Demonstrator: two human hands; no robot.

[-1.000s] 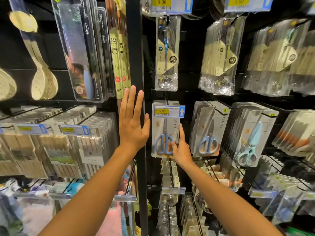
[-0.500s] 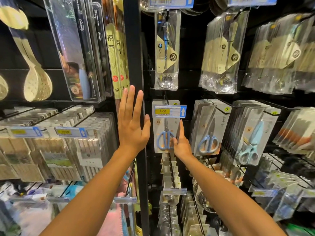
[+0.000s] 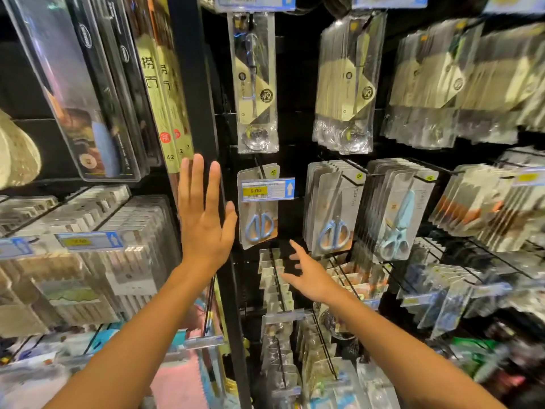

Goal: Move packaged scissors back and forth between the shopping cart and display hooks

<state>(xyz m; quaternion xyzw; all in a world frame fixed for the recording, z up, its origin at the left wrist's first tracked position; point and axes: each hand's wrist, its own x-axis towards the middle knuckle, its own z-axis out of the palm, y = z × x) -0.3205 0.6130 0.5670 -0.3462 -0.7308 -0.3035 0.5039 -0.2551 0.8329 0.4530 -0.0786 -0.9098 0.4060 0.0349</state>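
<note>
On the black display rack, a single blue-handled pair of scissors in a clear-and-card blister pack [image 3: 259, 208] is seen hanging from its black wire hook [image 3: 260, 169], partly covered by a blue and yellow price tag [image 3: 267, 189] reading 5.00. The left hand [image 3: 203, 222] is laid flat against the black upright post [image 3: 196, 93] just beside that pack, its fingers straight and close together, the thumb spread toward the pack's edge. The right hand [image 3: 309, 276] is held below and to the right of the pack, apart from it, with fingers loosely spread and nothing gripped. A fuller row of matching blue-handled scissor packs [image 3: 331, 211] and a row of pale blue shears packs [image 3: 395, 214] are hung further right. No shopping cart is visible.

The hanging step is judged complete for this pack. Several risks can be named from here. If the pack was seated only near the hook's tip, it could be knocked off by a brush of the right hand. Should the next grab be made hastily, the price tag could be caught instead of the card, or the pack could be torn at its hang hole. The small packets [image 3: 275, 278] below could also be dislodged by the right hand.
</note>
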